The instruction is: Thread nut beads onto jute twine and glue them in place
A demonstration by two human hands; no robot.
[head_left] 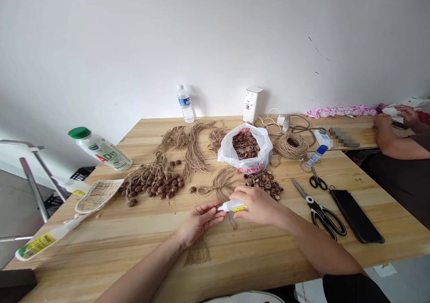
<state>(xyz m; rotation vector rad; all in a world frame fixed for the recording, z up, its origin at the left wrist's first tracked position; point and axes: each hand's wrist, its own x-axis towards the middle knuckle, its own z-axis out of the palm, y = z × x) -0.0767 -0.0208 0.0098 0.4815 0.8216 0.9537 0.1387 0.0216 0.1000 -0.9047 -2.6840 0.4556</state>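
In my right hand [260, 205] is a small white glue bottle [230, 206] with a yellow label, tilted so its nozzle points left. My left hand [199, 222] pinches something tiny at the nozzle tip; the fingers mostly hide it. Just beyond both hands lies a knotted bundle of twine [221, 183] with a looped end, a single brown nut [192, 189] beside it. Half nut shells [268, 184] are heaped behind my right hand. A white plastic bag [226, 148] holds more shells. To the left sit nuts strung on twine [161, 184].
Cut twine strands [196, 148] and a twine coil [291, 145] lie farther back. Large scissors [317, 211], small scissors [317, 181] and a phone [358, 215] are on the right. Bottles, including a green-capped one [102, 151], stand left. Another person's hands [396, 117] work at far right.
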